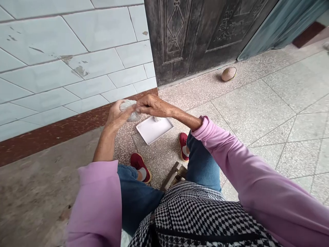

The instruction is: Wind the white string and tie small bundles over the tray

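A rounded bundle of white yarn [134, 117] is held up in front of me, above the floor by the wall. My left hand [115, 115] is wrapped round its left side, with the thumb across the front. At the right edge of the bundle, my right hand [154, 105] is closed with its fingers pinched together against the yarn; the exact strand between the fingertips is hidden. Below the hands lies a shallow white tray [151, 132] on the floor. A small white tuft [157, 119] shows at its far edge, partly covered by my right hand.
A tiled wall [102, 61] with a brown skirting runs along the left, beside a dark carved door [195, 31]. A round pinkish object [228, 73] sits on the floor near the door. Below me are red shoes [140, 164] and part of a wooden stool [174, 176].
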### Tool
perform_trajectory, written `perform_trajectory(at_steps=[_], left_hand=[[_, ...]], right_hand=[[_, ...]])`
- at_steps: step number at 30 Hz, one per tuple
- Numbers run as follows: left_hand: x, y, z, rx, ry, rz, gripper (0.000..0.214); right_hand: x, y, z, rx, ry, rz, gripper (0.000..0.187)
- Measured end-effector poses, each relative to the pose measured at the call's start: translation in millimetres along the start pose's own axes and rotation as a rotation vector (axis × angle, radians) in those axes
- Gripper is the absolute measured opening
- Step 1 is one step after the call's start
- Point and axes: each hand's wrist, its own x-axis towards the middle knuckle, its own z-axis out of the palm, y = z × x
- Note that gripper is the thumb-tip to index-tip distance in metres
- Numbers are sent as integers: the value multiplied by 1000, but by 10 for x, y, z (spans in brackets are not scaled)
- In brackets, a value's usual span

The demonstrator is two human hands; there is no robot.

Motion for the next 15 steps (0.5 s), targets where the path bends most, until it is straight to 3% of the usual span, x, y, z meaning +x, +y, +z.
perform_trajectory(at_steps=[4, 7, 10, 15], left_hand=[[-93, -24, 35, -112, -239, 82, 101], [-187, -42, 55, -311, -366, 92, 97], [-269, -28, 76, -412, -400, 111, 91], [-273, -1, 55, -368, -360, 131, 106]], right_hand=[[65, 112, 2, 103, 78, -28, 42], [149, 203, 45, 232, 151, -67, 51], [225, 268, 103, 362, 190, -109, 59], [247, 260, 108, 442, 169, -99, 68]])
